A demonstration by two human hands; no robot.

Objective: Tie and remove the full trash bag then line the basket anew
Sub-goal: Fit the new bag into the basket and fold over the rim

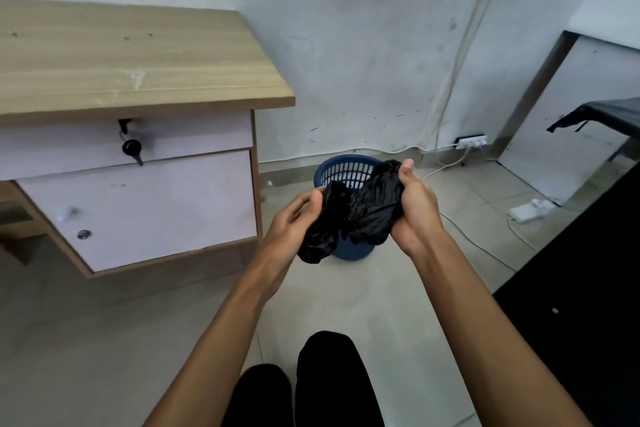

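Holding crumpled black bag (349, 215) between left hand (294, 218) and right hand (414, 206), both clasping it, above blue basket (341, 173). Basket apparently unlined; full bag not in view, so removal judged done, opening and fitting of liner outstanding. Tiled floor (381, 295), scuffed wall (363, 45), wooden desk (138, 59) at left, loose cable (485, 246) and power strip (471, 141) beyond.

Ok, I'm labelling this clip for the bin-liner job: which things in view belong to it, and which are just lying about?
Part of the job:
- black bag, crumpled, held between both hands
- left hand
- right hand
- blue basket, on the floor, no liner in it

Just lying about:
- wooden desk
- key in its drawer lock
- white power strip at the wall
- white adapter on the floor
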